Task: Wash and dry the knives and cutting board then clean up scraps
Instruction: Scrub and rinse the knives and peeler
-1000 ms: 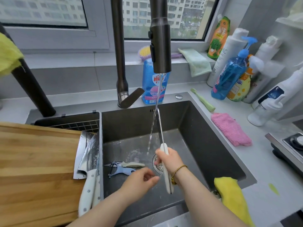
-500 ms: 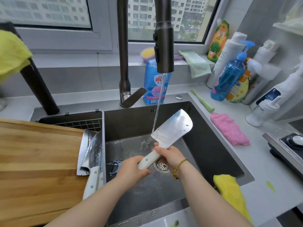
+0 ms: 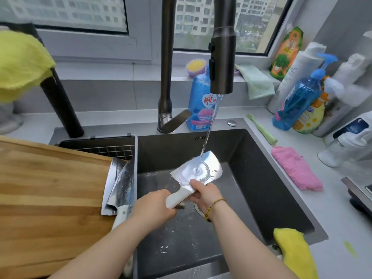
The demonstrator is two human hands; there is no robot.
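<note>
A cleaver [image 3: 198, 168] with a white handle lies flat over the dark sink [image 3: 261, 178], and water from the faucet [image 3: 222, 63] runs onto its blade. My left hand [image 3: 155, 208] grips the handle's end. My right hand [image 3: 207, 195] holds the knife where blade meets handle, thumb on the blade. Two more white-handled knives [image 3: 120, 188] lie at the right edge of the wooden cutting board [image 3: 50, 198], which covers the sink's left part.
A yellow cloth [image 3: 296, 252] hangs over the sink's front right rim. A pink cloth [image 3: 296, 168], a green brush [image 3: 261, 128] and several detergent bottles [image 3: 298, 101] sit on the right counter. A stove edge [image 3: 360, 190] is at far right.
The cleaver turned from edge-on under the stream to flat. My left hand took hold of the handle. The blade has sunk lower and the water now hits its face.
</note>
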